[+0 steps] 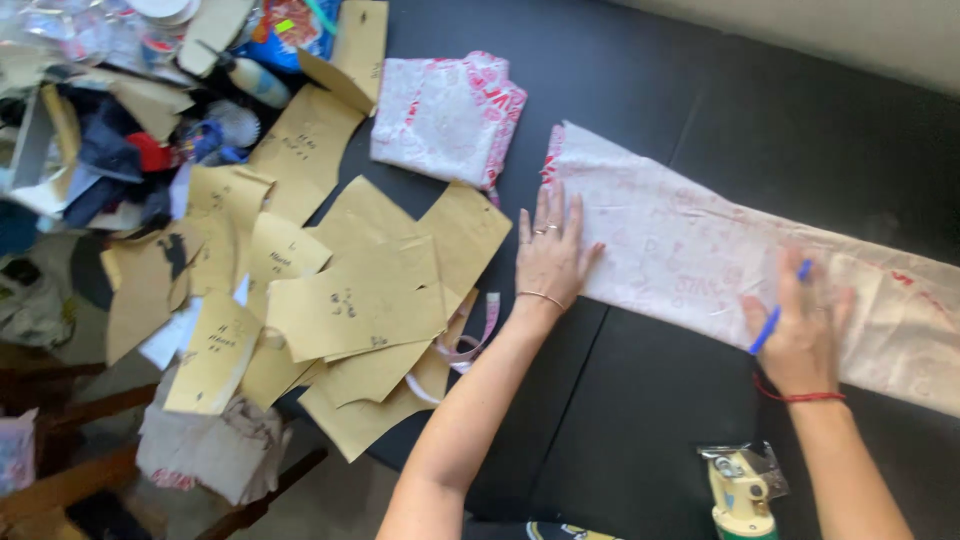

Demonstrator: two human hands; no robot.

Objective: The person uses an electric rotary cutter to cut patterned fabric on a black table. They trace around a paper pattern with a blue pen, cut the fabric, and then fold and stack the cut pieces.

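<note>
A long strip of white fabric with faint red print (700,250) lies across a black table (640,420). My left hand (550,250) presses flat on the strip's left end, fingers spread, rings and a thin bracelet showing. My right hand (800,325) rests on the strip further right and holds a blue pen (775,312) between its fingers; a red cord circles that wrist. The hand is slightly blurred.
A folded piece of the same printed fabric (445,115) lies at the back. Several brown paper pattern pieces (350,300) spread at left over a pink measuring tape (470,340). A heap of scraps and clutter (110,130) fills the far left. A cream-coloured tool (740,495) sits near the front edge.
</note>
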